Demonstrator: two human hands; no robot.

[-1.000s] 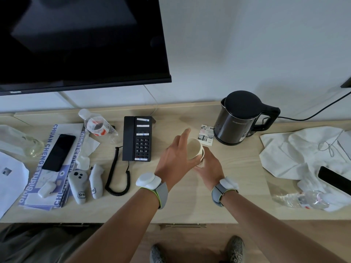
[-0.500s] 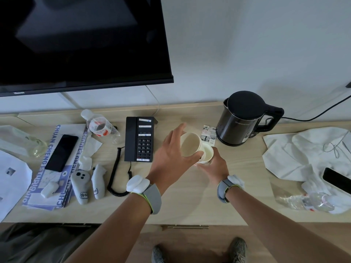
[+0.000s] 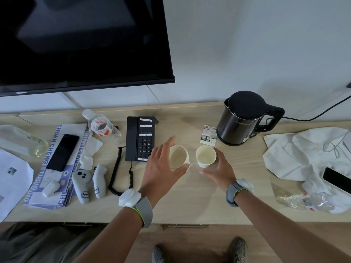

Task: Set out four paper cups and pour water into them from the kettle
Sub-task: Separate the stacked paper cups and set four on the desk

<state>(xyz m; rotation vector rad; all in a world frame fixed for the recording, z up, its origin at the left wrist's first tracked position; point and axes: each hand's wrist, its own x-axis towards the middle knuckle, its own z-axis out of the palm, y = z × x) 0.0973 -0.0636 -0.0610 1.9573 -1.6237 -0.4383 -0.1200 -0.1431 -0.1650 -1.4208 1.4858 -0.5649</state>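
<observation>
Two white paper cups are over the wooden desk [image 3: 190,202], side by side and apart. My left hand [image 3: 161,168] wraps around the left cup [image 3: 178,157], which tilts slightly toward me. My right hand [image 3: 220,170] holds the right cup [image 3: 206,155] from its right side; I cannot tell whether more cups are nested in it. Both cups look empty. The black electric kettle [image 3: 241,118] stands on its base at the back right, lid closed, handle pointing right, a short way beyond the right cup.
A black desk phone [image 3: 140,137] with a coiled cord lies left of my left hand. Farther left are a water bottle [image 3: 100,126], two white controllers [image 3: 89,182] and a smartphone on booklets. White cloth [image 3: 303,149] and another phone sit right. A TV hangs above.
The cups were stacked together between both hands; my left hand has pulled one cup off to the left, and the two cups are now separate.
</observation>
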